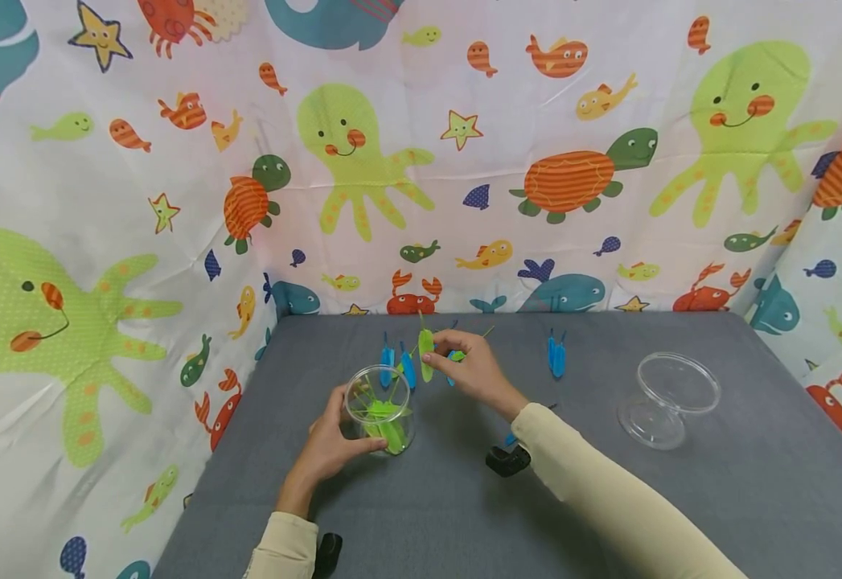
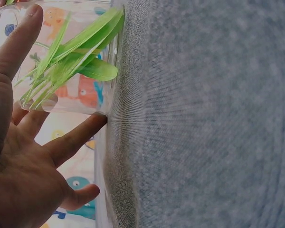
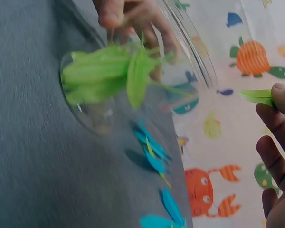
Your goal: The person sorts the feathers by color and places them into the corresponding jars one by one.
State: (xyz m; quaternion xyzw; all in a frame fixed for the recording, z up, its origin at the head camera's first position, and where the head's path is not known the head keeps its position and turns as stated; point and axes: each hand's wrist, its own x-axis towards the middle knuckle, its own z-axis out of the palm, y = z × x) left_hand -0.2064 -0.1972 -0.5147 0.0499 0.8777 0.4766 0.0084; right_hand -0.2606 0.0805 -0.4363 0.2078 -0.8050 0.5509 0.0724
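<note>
Clear jar [image 1: 379, 408] sits on grey table [image 1: 609, 498], near-left of centre, holding several green leaves [image 1: 384, 418]. Left hand [image 1: 330, 442] wraps the jar's near side, fingers curled on the glass; the left wrist view shows fingers [image 2: 19, 42] spread against the wall. Right hand [image 1: 474, 371] is just right of and beyond the jar mouth, pinching one green leaf [image 1: 426, 354] between thumb and fingertips, with a blue piece partly showing in the same hand.

Progress, judged: most green leaves look sorted into the jar, one is in hand, not yet in. Blue leaves [image 1: 397, 366] lie beyond the jar, another blue pair [image 1: 556, 355] farther right. Second clear jar [image 1: 670, 398] at right looks empty, so blue seems untouched.
</note>
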